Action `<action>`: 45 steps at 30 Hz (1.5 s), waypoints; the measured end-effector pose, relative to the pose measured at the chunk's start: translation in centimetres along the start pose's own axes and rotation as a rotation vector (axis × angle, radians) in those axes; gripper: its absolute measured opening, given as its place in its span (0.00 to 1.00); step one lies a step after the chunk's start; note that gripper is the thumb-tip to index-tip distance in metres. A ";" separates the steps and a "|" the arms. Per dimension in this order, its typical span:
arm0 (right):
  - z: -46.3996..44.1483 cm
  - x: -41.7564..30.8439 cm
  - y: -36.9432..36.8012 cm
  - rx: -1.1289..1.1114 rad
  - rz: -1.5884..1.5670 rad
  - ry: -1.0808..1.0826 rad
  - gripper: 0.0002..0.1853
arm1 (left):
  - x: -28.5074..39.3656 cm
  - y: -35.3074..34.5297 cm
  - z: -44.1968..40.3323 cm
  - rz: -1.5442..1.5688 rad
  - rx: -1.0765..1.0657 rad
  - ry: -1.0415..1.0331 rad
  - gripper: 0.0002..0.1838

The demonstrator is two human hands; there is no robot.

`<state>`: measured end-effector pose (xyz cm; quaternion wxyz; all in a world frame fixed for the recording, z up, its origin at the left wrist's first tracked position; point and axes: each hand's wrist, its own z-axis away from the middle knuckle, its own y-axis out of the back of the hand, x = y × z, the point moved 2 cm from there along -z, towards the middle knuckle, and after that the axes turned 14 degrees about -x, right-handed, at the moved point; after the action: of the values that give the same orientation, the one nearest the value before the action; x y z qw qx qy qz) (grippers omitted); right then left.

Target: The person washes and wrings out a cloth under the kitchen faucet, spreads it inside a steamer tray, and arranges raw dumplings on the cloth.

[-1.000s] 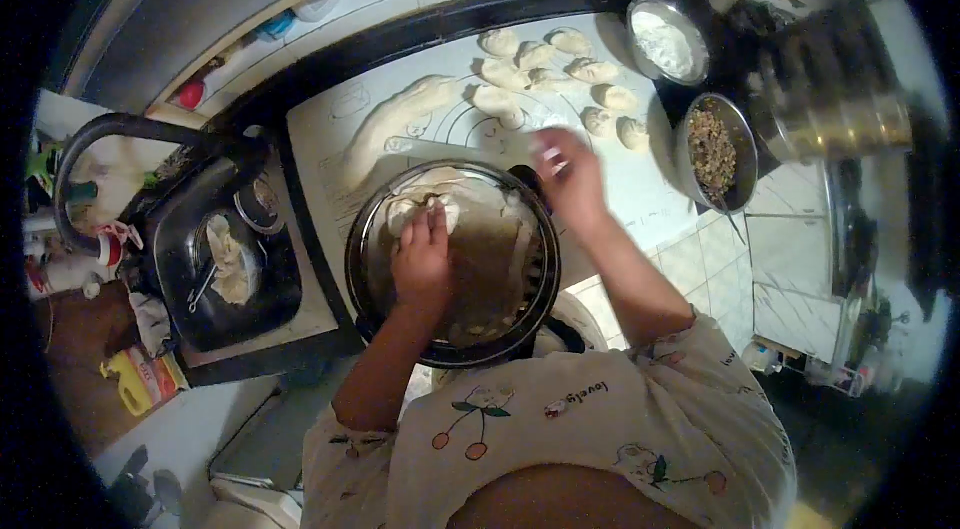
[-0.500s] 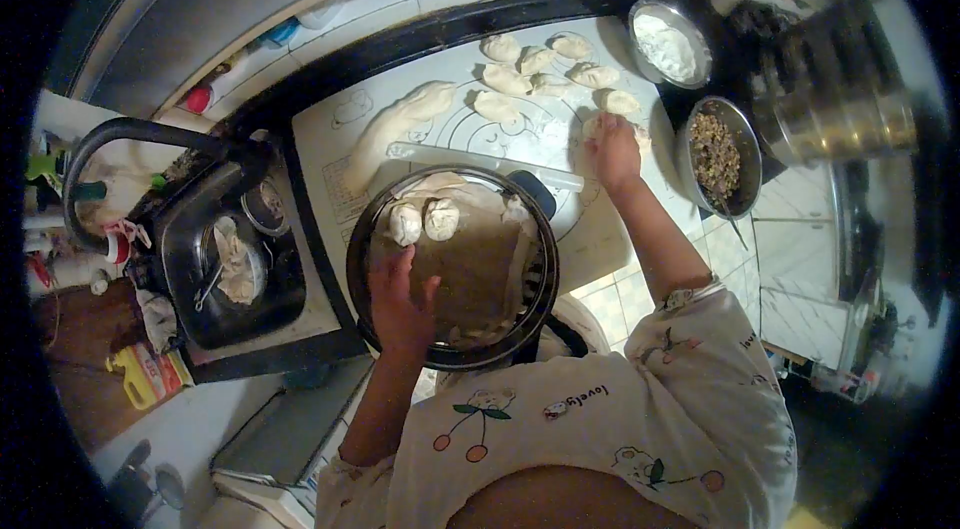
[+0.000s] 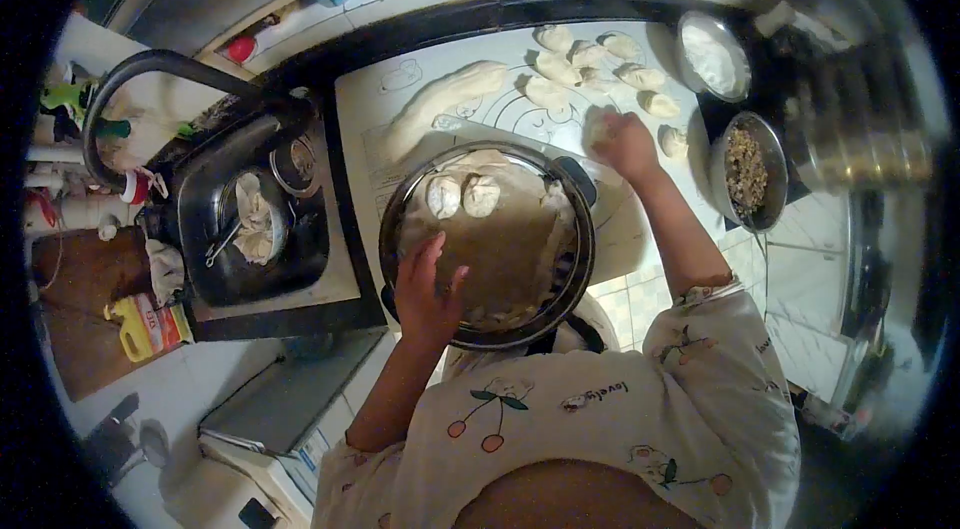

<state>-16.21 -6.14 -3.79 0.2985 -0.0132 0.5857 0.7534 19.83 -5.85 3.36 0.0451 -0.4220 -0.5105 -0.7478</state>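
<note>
Dumpling, blurred, seems pinched in the right hand's grip above the surface; the left hand spreads its fingers over the pan, near 2 dumplings. Likely light, soft, easily dented: best cupped around its sides.

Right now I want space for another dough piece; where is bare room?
Bare: the liner in the pot, right of the left hand; the mat between pot and right forearm. Crowded: the mat's far right corner, under dough pieces.
</note>
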 end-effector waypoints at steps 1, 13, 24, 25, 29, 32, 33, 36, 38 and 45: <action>0.1 0.2 0.3 0.023 -0.015 -0.022 0.26 | -0.2 0.1 0.1 -0.024 0.007 -0.014 0.23; 5.8 -11.9 -3.1 -0.444 -0.049 0.551 0.23 | -0.6 -0.1 0.4 0.095 -0.062 -0.041 0.24; 5.1 -12.6 -4.6 -0.440 0.230 0.202 0.16 | -1.9 0.3 1.3 0.087 -0.027 -0.039 0.25; 5.3 -12.8 -4.3 -0.459 0.226 0.223 0.16 | -1.7 0.5 1.2 0.087 -0.025 -0.051 0.25; 5.2 -12.8 -4.4 -0.504 0.091 0.298 0.18 | -1.2 0.4 0.9 0.099 -0.066 -0.040 0.25; 4.6 -12.2 -5.5 -0.446 0.048 0.349 0.17 | -1.0 0.3 0.6 0.116 -0.095 -0.034 0.25; 4.4 -12.1 -5.7 -0.416 0.057 0.367 0.19 | -1.0 0.3 0.6 0.111 -0.095 -0.033 0.25; 4.0 -12.0 -5.7 -0.611 0.165 0.268 0.20 | -1.0 -0.1 0.6 0.104 -0.100 -0.024 0.25; 4.6 -12.7 -4.2 -0.649 0.144 0.275 0.22 | -0.9 -0.4 0.5 0.113 -0.109 -0.014 0.24; 6.9 -12.3 -2.0 -0.240 -0.077 0.554 0.34 | -0.8 -1.4 0.4 0.054 -0.116 -0.021 0.25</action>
<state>-2.87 -5.03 1.14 0.1521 -0.2755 0.5508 0.7730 19.85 -5.16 1.80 0.0354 -0.4455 -0.4550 -0.7702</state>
